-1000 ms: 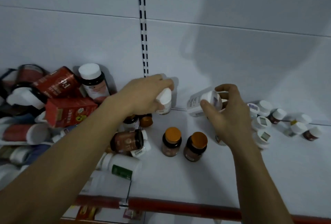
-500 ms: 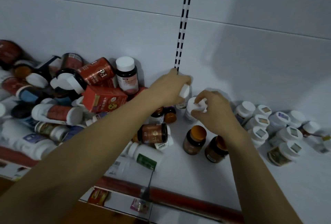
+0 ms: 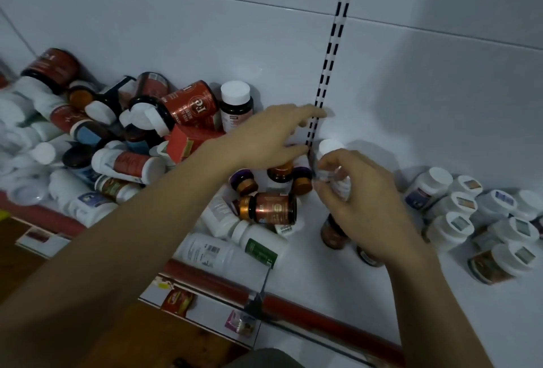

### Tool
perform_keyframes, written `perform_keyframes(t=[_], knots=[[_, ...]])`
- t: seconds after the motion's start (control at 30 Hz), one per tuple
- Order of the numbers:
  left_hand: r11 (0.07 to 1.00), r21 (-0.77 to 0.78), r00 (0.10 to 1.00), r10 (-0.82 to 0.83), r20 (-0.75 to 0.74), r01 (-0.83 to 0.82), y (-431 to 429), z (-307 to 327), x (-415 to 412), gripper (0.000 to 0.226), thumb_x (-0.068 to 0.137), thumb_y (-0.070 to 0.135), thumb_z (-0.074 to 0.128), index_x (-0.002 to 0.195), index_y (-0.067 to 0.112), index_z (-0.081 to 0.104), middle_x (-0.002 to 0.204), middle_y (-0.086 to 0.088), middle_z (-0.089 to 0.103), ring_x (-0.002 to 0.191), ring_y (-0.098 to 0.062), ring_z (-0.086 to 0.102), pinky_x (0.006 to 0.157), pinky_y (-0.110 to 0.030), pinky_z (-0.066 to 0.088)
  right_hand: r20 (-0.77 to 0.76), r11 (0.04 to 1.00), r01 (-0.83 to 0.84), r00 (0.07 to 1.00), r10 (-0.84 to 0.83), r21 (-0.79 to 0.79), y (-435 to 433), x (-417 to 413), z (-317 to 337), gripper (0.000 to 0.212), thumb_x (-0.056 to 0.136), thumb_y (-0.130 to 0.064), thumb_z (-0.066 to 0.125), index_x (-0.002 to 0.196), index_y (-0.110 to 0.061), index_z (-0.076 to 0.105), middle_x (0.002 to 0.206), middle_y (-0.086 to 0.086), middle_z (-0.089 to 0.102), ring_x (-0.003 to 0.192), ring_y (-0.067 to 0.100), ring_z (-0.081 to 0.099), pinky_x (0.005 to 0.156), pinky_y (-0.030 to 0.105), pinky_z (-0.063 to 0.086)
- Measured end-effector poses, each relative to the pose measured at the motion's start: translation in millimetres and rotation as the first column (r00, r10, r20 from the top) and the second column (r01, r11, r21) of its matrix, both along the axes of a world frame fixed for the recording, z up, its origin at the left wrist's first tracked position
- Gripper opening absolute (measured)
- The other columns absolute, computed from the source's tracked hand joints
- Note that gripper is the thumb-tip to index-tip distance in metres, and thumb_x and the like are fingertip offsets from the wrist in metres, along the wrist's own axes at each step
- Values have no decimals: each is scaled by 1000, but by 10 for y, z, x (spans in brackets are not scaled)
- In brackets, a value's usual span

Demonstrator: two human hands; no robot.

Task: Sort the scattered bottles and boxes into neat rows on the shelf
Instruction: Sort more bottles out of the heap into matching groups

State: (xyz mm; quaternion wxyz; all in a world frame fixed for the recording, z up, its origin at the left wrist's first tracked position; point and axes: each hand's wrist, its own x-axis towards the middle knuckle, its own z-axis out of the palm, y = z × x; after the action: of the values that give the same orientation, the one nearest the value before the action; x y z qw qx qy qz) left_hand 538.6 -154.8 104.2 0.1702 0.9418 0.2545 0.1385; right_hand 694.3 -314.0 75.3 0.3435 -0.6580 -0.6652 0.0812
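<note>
Pinching a small white bottle (image 3: 330,150) in its fingertips, the person's right hand (image 3: 364,206) has it right at the back of the shelf (image 3: 323,273), just beside the slotted upright strip (image 3: 326,73). The left hand (image 3: 270,135) hovers over the amber bottles (image 3: 280,172), fingers stretched out, nothing visibly in it.

Handling guess: the white bottle looks like light, rigid plastic with a smooth label, so a bit slippery but not fragile. Gripping round the body below the cap seems safer than the cap alone.

Neat white-capped jars (image 3: 449,206) sit to the right, the messy pile with a red box (image 3: 188,141) to the left. The amber ones may be glass, so go gentler there.
</note>
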Motion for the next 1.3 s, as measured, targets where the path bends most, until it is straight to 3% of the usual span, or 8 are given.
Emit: perform_keyframes(t=[0.2, 0.33, 0.43, 0.57, 0.7, 0.97, 1.13, 1.3], knots=[[986, 38, 971, 151, 187, -161, -433, -92, -1160, 18, 96, 13, 68, 113, 16, 71, 96, 13, 64, 84, -3, 60, 74, -12, 43, 29, 881, -397, 908, 418, -256, 16, -558, -76, 22, 97, -42, 61, 118, -37, 57, 106, -17, 66, 91, 0, 61, 72, 27, 55], [992, -41, 992, 122, 38, -120, -636, -266, -1633, 11, 97, 22, 69, 108, 21, 70, 98, 15, 64, 88, -3, 59, 77, -9, 42, 364, 900, -283, 842, 399, -331, 56, -862, -305, 43, 93, -53, 61, 129, -36, 46, 111, -5, 63, 95, 21, 64, 68, 37, 53], [990, -132, 989, 33, -143, -53, -633, -412, -1808, 32, 91, 40, 76, 120, 29, 66, 113, 17, 63, 102, -2, 57, 88, -14, 42, 400, 910, -194, 850, 343, -367, 120, -927, -431, 53, 90, -50, 66, 133, -33, 39, 104, -2, 67, 90, 26, 67, 62, 34, 47], [996, -58, 911, 39, -410, -68, -574, -616, -1807, 56, 75, 46, 83, 125, 42, 59, 117, 16, 60, 116, -10, 43, 90, -34, 34, 331, 921, -143, 904, 271, -363, 176, -863, -461, 49, 87, -50, 68, 127, -36, 45, 104, -6, 68, 91, 22, 67, 67, 36, 55], [999, -27, 912, 32, -409, -47, -535, -674, -1778, 54, 77, 39, 82, 124, 45, 57, 115, 15, 59, 117, -8, 38, 84, -31, 21, 194, 941, -140, 959, 206, -310, 132, -794, -467, 51, 82, -50, 74, 126, -41, 50, 108, -14, 67, 95, 16, 65, 66, 32, 49], [911, -400, 981, 159, 114, -101, -520, -452, -2079, 43, 98, 29, 67, 139, 16, 57, 128, 6, 62, 114, -6, 61, 91, -21, 50, -386, 998, -63, 920, 61, 9, 253, -927, -369, 54, 78, -46, 75, 128, -33, 58, 118, -19, 63, 107, 2, 63, 85, 24, 54], [790, -581, 634, 555, 538, -198, -554, -535, -2358, 25, 97, 29, 64, 120, 20, 62, 112, -3, 70, 96, -19, 69, 79, -37, 58, -516, 979, 136, 856, -40, 151, 446, -1240, -290, 43, 78, -43, 78, 115, -35, 57, 112, -9, 66, 98, 6, 66, 75, 17, 53], [612, -789, 280, 769, 574, -64, -420, -463, -3069, 35, 85, 48, 70, 110, 25, 71, 112, -1, 74, 102, -22, 67, 83, -39, 55, -766, 909, 351, 640, -58, 224, 624, -2044, -180, 39, 84, -38, 76, 110, -27, 51, 101, -16, 64, 86, -2, 66, 71, 18, 54]])
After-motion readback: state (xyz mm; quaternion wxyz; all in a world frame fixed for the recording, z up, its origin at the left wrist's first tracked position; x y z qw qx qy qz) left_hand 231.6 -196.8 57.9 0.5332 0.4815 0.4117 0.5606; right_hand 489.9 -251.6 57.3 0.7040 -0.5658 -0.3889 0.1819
